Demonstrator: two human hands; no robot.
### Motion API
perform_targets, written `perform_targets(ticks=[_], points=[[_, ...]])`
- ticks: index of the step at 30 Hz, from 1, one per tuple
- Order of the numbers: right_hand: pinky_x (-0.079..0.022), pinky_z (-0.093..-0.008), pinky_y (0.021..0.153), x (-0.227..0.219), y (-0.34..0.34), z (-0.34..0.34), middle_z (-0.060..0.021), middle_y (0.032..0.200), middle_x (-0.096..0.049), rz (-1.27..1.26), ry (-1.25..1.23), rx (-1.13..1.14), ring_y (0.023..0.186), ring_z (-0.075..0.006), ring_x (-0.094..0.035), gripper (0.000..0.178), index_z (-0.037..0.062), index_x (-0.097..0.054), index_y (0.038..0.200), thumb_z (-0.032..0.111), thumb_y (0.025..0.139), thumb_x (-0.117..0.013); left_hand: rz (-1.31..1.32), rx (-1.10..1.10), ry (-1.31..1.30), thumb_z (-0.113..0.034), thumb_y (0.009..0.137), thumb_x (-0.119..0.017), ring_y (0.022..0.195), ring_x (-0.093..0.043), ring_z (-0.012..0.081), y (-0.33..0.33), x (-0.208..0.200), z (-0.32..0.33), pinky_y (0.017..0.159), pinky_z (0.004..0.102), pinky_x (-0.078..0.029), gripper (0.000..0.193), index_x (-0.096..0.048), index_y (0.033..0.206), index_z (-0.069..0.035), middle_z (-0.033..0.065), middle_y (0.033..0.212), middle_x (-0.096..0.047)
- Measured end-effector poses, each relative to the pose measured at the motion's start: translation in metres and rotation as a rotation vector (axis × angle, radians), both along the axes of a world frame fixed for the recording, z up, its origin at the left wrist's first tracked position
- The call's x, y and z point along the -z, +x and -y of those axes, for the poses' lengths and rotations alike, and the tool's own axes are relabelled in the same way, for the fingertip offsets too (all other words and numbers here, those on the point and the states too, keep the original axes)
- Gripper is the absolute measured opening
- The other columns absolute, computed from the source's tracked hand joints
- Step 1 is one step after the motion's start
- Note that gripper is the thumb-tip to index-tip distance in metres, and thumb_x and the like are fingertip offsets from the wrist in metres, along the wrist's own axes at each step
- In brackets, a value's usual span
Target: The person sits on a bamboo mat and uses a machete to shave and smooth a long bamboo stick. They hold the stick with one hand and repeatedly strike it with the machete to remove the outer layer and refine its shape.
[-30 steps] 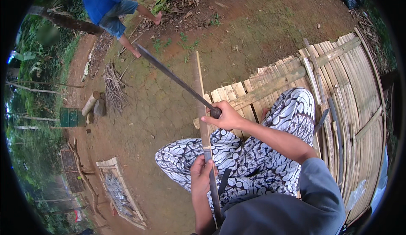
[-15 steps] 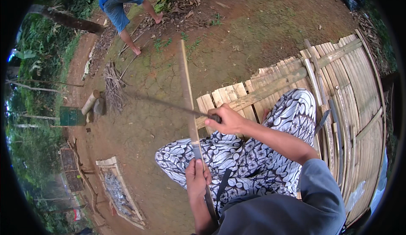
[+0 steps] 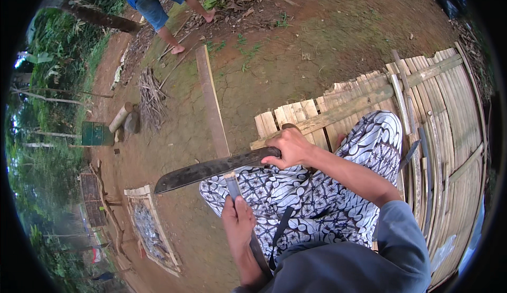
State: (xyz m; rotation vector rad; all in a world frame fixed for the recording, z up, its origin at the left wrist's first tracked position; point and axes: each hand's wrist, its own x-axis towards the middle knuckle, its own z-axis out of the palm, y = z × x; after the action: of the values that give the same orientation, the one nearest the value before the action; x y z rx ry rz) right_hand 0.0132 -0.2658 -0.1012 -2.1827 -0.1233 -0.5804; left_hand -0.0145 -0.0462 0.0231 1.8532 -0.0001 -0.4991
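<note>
My left hand [image 3: 238, 221] is closed around the lower part of a long, flat bamboo strip [image 3: 213, 108], thumb lying along it. The strip slants up and away from my lap, its brown face showing, with a pale joint just above my fingers. My right hand [image 3: 291, 149] grips the dark handle of a machete [image 3: 208, 172]. Its broad dark blade points left and crosses in front of the strip a little above my left hand, hiding part of it. Whether the edge touches the strip I cannot tell.
I sit cross-legged in patterned trousers [image 3: 317, 192] on a bamboo-slat platform [image 3: 449, 108], where loose strips and another blade [image 3: 409, 154] lie at right. On the earth ground are a stick bundle [image 3: 151, 97], a log [image 3: 121, 116] and a framed ash bed [image 3: 150, 229]. A barefoot person [image 3: 156, 5] is beyond.
The machete has swung down toward me, its flat side now showing. The bamboo strip has turned to show its broad face, and its far end has shifted left. The other person has moved slightly.
</note>
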Motion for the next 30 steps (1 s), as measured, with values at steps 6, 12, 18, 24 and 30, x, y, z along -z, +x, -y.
perform_targets(ticks=[6, 12, 18, 24, 30], points=[[-0.048, -0.0417, 0.048, -0.011, -0.007, 0.001, -0.011, 0.054, -0.059, 0.182, -0.068, -0.145, 0.048, -0.03, -0.059, 0.059, 0.0059, -0.064, 0.066, 0.062, 0.081, -0.057, -0.069, 0.018, -0.085, -0.018, 0.103, -0.041, 0.041, -0.035, 0.0042, -0.011, -0.001, 0.003, 0.035, 0.0207, -0.028, 0.022, -0.041, 0.084, -0.007, -0.0024, 0.057, -0.037], [-0.044, -0.0389, 0.047, -0.008, -0.005, 0.019, -0.0105, 0.05, -0.054, -0.059, -0.024, 0.006, 0.046, -0.0291, -0.056, 0.052, 0.0055, -0.062, 0.065, 0.057, 0.076, -0.065, -0.011, -0.028, -0.068, -0.019, 0.103, -0.041, 0.041, -0.033, 0.004, -0.005, -0.011, 0.003, 0.036, 0.0207, -0.029, 0.024, -0.041, 0.083, -0.007, -0.002, 0.057, -0.036], [-0.044, -0.0388, 0.045, -0.015, -0.005, 0.023, -0.0092, 0.053, -0.058, 0.213, -0.097, -0.135, 0.046, -0.0272, -0.058, 0.056, 0.0068, -0.067, 0.071, 0.062, 0.078, -0.061, -0.08, 0.036, -0.063, -0.02, 0.102, -0.043, 0.042, -0.034, 0.0038, -0.014, -0.001, 0.005, 0.036, 0.0205, -0.03, 0.023, -0.041, 0.083, -0.008, -0.0029, 0.057, -0.037], [-0.045, -0.0404, 0.045, -0.009, -0.003, 0.032, -0.0087, 0.048, -0.055, -0.084, 0.078, -0.015, 0.043, -0.0285, -0.055, 0.056, 0.0075, -0.065, 0.068, 0.062, 0.08, -0.06, -0.117, 0.039, -0.087, -0.021, 0.103, -0.043, 0.042, -0.036, 0.0043, -0.018, -0.001, 0.003, 0.036, 0.0202, -0.03, 0.023, -0.043, 0.085, -0.007, -0.0025, 0.057, -0.038], [-0.044, -0.041, 0.048, -0.007, -0.001, 0.034, -0.0115, 0.053, -0.056, 0.18, -0.101, -0.172, 0.05, -0.0323, -0.058, 0.054, 0.0087, -0.061, 0.065, 0.061, 0.078, -0.061, -0.144, 0.053, -0.05, -0.022, 0.103, -0.042, 0.042, -0.036, 0.0046, -0.019, 0.006, 0.003, 0.036, 0.0206, -0.03, 0.023, -0.043, 0.085, -0.007, -0.0022, 0.057, -0.038]])
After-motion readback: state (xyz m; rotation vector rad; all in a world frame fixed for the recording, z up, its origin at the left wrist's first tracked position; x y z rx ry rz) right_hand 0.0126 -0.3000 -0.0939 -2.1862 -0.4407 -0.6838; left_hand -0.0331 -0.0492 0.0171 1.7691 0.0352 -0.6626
